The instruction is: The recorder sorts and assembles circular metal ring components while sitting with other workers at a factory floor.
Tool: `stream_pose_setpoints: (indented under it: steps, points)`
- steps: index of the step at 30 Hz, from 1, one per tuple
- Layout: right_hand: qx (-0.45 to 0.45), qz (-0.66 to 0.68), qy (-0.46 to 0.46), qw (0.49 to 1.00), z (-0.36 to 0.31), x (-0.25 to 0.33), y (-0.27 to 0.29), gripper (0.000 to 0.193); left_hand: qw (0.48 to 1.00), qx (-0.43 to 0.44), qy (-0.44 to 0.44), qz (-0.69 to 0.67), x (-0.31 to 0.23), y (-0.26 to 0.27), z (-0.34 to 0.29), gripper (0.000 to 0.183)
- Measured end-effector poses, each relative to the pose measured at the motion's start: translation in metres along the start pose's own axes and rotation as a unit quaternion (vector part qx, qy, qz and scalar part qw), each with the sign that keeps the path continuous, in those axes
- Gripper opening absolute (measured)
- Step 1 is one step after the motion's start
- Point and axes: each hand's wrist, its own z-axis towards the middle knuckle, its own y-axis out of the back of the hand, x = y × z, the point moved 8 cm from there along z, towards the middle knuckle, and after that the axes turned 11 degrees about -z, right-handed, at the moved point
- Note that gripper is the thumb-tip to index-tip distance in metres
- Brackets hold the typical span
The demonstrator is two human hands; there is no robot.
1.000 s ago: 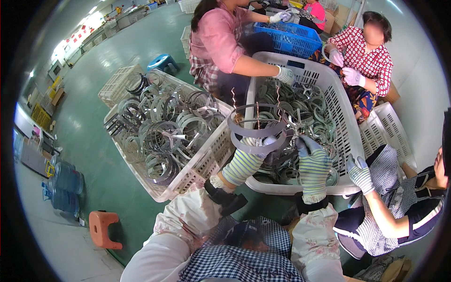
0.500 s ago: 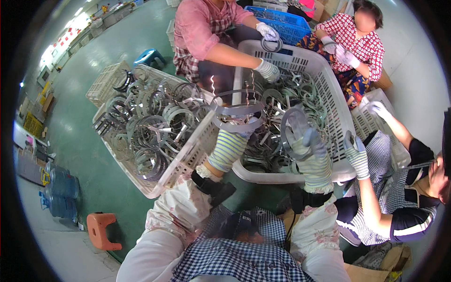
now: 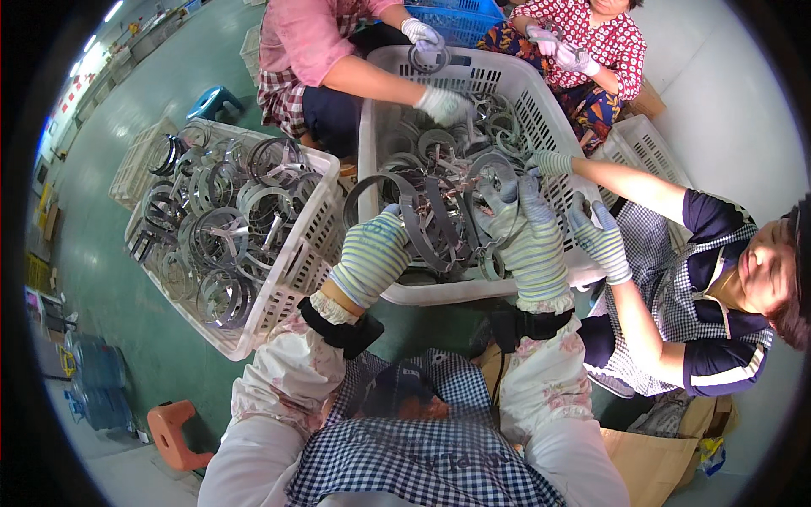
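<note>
My left hand (image 3: 372,258), in a striped glove, is closed on a grey metal ring clamp (image 3: 410,215) tilted over the near side of a white plastic basket (image 3: 473,293). My right hand (image 3: 534,241), gloved alike, is closed around another ring clamp (image 3: 470,196) a little to the right. Between the hands hang more dark metal bands (image 3: 441,215); how they are joined or held I cannot make out. Beneath them lies a tangled heap of ring clamps (image 3: 437,145) with shiny bolt pieces.
At left a second white basket (image 3: 296,262) is heaped with ring clamps. Several co-workers in gloves surround the middle basket; one bare forearm (image 3: 638,182) crosses its right rim close to my right hand. An orange stool (image 3: 173,431) and water bottles (image 3: 97,372) stand at left.
My left hand has turned and moved left, tilting the ring clamp it holds. The co-worker at right now reaches over the basket's rim. The whole view has shifted.
</note>
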Motion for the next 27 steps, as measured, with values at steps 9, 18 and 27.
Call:
stream_pose_setpoints:
  steps: [9,18,27]
  points:
    - [0.107,-0.185,0.032,0.976,-0.018,0.032,-0.024,0.036,0.997,0.054,-0.023,-0.056,-0.007,0.005,0.004,0.022]
    - [0.159,-0.294,0.076,0.940,-0.019,0.035,-0.046,0.038,0.992,0.118,0.035,-0.033,0.010,-0.006,-0.002,0.027]
    - [-0.015,-0.187,-0.023,0.982,0.000,0.013,-0.002,0.043,0.983,0.090,0.055,-0.148,0.018,-0.004,-0.002,0.027]
